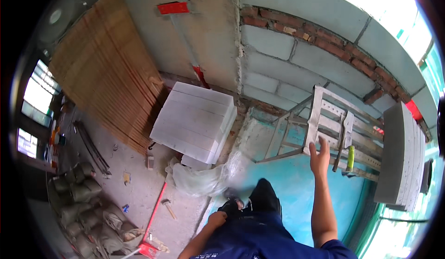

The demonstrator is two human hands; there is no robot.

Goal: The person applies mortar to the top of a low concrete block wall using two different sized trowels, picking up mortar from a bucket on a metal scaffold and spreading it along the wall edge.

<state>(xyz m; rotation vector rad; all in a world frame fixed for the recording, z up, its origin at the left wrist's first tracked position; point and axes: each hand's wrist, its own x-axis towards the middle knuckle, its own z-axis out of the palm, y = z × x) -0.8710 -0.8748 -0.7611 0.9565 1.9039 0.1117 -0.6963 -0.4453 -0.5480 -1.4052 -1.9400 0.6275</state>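
Note:
My right hand (320,160) is raised with its fingers apart, beside the near edge of a metal work platform (314,120). Nothing is in it. On the platform lie a flat metal-bladed tool with a lime-green handle (351,156) and a long dark tool (340,145), both to the right of that hand. Low by my left thigh, my left hand (217,219) is curled against dark cloth; whatever its fingers may hold is hidden.
A stack of pale blocks (192,117) stands ahead, with crumpled clear plastic (199,180) at its foot. More blocks (398,157) are stacked at far right. A hammer (169,209), a red pole (155,212) and filled sacks (83,203) lie left. Wooden boards (106,69) lean on the wall.

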